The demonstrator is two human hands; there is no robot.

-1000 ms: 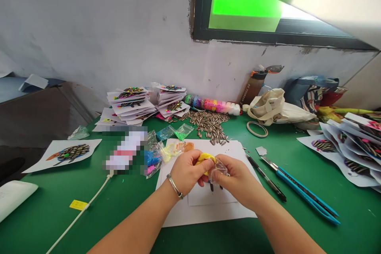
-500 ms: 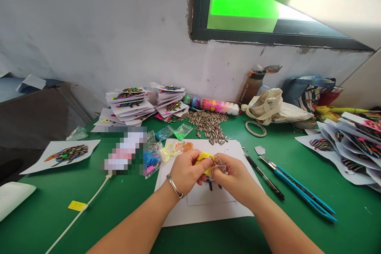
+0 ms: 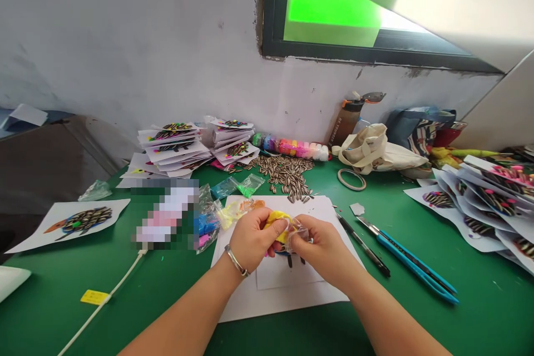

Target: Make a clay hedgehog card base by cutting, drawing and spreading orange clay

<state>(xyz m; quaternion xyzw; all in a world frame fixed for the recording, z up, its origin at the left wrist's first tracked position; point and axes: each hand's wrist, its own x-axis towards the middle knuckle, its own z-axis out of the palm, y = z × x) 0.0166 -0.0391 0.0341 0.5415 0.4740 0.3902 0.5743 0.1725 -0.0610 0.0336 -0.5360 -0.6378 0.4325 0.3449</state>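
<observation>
My left hand (image 3: 252,238), with a silver bracelet at its wrist, grips a lump of yellow modelling clay (image 3: 276,218) between thumb and fingers. Pinched in my right hand (image 3: 321,243) is the clear plastic bag (image 3: 298,230) around part of that clay. Both hands are close together above white paper (image 3: 240,300). Beneath them lies a smaller sheet (image 3: 275,281) with dark seeds stuck on it, mostly hidden by my hands. Bags of pale yellow clay (image 3: 228,212) and blue clay (image 3: 207,223) are just left of the paper.
Loose sunflower seeds (image 3: 287,172) lie behind the paper. To the right are a pen (image 3: 365,247), a blue cutter knife (image 3: 411,261) and a tape roll (image 3: 351,179). Stacks of seed pictures (image 3: 175,150) stand at both sides. A white cable (image 3: 104,300) crosses the left.
The whole view has shifted slightly, so things sit further left. My hands keep their hold on the yellow clay and its bag, with little change in grip.
</observation>
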